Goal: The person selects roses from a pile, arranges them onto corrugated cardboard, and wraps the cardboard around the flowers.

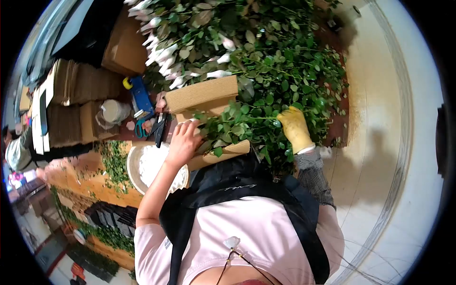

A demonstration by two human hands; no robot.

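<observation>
A leafy bunch of rose stems [232, 124] lies across a folded piece of corrugated cardboard [202, 95], whose near flap [223, 154] curls up along the front. My bare left hand [185, 140] is closed at the left end of this bunch, its fingers bent against the leaves; the blooms there are hidden. In a yellow glove, my right hand [295, 127] is wrapped around the stems to the right of the cardboard. Behind both hands spreads a big heap of roses [266, 52], many heads in pale sleeves [164, 57] pointing left.
A round tub [134, 173] of white pieces stands beside my left forearm. Black-handled scissors [161, 129], teal scissors [139, 128] and a blue tape dispenser [141, 96] lie beyond it. Stacked cardboard [71, 123] is at left, near another person [20, 152]. Pale floor [370, 142] lies right.
</observation>
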